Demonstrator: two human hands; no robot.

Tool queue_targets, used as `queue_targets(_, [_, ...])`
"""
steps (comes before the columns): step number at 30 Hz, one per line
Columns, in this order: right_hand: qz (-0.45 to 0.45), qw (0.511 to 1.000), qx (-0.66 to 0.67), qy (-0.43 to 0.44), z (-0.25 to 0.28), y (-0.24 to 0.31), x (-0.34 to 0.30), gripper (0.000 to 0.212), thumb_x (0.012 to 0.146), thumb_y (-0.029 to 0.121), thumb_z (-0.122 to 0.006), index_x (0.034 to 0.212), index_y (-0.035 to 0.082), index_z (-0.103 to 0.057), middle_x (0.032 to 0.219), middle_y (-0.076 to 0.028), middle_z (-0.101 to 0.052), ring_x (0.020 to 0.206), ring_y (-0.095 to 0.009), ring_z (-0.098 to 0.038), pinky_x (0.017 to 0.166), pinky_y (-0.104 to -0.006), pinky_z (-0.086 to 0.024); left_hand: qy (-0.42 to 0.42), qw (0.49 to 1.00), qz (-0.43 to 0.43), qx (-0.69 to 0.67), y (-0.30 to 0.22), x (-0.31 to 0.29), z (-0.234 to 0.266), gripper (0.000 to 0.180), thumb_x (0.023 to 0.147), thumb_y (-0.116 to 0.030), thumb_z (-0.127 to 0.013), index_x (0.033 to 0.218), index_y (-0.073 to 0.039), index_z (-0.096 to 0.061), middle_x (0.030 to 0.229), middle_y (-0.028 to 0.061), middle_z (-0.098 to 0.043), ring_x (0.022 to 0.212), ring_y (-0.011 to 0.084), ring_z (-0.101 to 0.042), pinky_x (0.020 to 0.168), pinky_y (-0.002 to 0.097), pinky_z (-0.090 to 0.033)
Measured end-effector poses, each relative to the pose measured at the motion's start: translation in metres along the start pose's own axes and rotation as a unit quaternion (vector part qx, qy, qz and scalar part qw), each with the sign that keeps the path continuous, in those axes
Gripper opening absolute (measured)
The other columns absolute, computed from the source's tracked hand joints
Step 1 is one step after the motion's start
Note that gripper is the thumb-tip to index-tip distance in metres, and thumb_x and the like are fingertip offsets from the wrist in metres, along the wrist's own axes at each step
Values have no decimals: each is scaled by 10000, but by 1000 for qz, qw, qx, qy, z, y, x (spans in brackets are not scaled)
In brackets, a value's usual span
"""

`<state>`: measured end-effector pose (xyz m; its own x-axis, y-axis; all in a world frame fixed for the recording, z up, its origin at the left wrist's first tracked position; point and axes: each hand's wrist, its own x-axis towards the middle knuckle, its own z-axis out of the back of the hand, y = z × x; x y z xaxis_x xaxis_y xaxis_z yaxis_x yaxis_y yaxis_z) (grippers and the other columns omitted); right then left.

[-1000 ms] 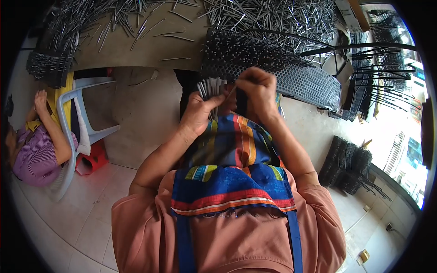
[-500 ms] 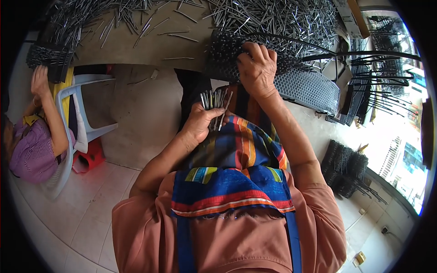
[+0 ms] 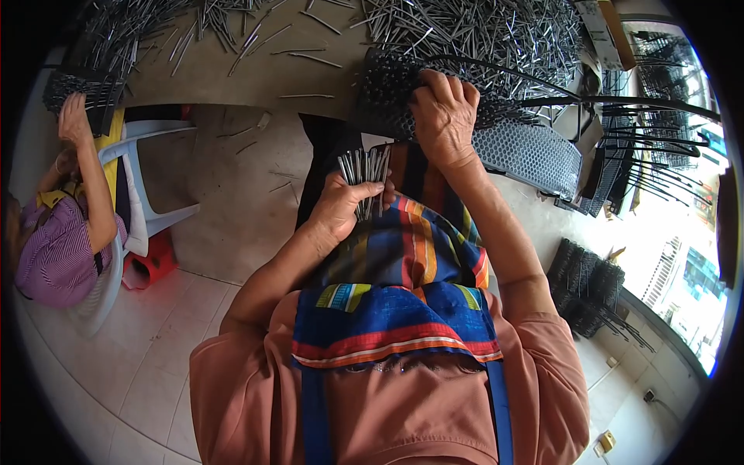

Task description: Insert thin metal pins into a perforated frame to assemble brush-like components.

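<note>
A fanned bundle of thin grey metal rods (image 3: 363, 167) stands upright in my left hand (image 3: 339, 205), with the thumb laid across it. This hand is closed, just above the striped cloth on my lap. My right hand (image 3: 446, 120) is at a black rack (image 3: 527, 155) with a surface full of small holes and a long handle. Its fingers are curled down onto the rack's dark, densely filled left part. What lies between those fingertips is hidden.
A large heap of loose metal rods (image 3: 473, 31) covers the far side of the table (image 3: 232, 85). At the left a co-worker's hand (image 3: 74, 120) is at another black rack (image 3: 97, 116), beside a pale chair (image 3: 155, 225). Dark racks (image 3: 581, 287) stand on the floor at right.
A rod that leaned out at the bundle's right side now lines up with the others or is gone from there. My right hand stays at the rack. The co-worker's hand has risen slightly.
</note>
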<state>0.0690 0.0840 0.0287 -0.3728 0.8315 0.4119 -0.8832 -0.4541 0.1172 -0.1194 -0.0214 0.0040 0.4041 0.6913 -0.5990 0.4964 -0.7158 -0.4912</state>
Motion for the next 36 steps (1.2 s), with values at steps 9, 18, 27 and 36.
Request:
queue_targets(9, [27, 1000, -8, 10, -1, -4, -7, 167, 735, 82, -642, 901, 99, -641, 1071, -30, -589, 986, -229, -559, 897, -409, -374, 1, 999, 4, -42, 0, 1, 0, 197, 835, 11, -625, 1029, 12, -659, 876, 98, -702, 739, 193, -684, 666, 326, -553])
queue_targets(18, [51, 990, 129, -5, 9, -7, -3, 130, 761, 34, -657, 881, 66, -617, 908, -71, -602, 792, -278, -590, 716, -365, -442, -29, 999, -6, -20, 10, 9, 0, 202, 810, 24, -637, 1011, 17, -659, 855, 111, -703, 729, 209, -687, 645, 327, -552])
queue_targets(27, [-38, 980, 183, -62, -8, -3, -5, 165, 711, 51, -711, 869, 45, -664, 821, -89, -656, 757, -310, -644, 663, -373, -525, -61, 996, 6, -67, 8, 16, -13, 310, 793, 77, -618, 1091, -2, -648, 959, 117, -699, 801, 225, -693, 708, 347, -574])
queue_targets(36, [-55, 982, 157, -88, 4, 8, -14, 105, 717, 122, -622, 776, 104, -537, 735, -57, -535, 663, -268, -587, 600, -390, -457, -24, 999, 21, -37, 20, 26, -6, 341, 787, 103, -615, 1113, 6, -630, 969, 118, -683, 830, 250, -677, 717, 375, -577])
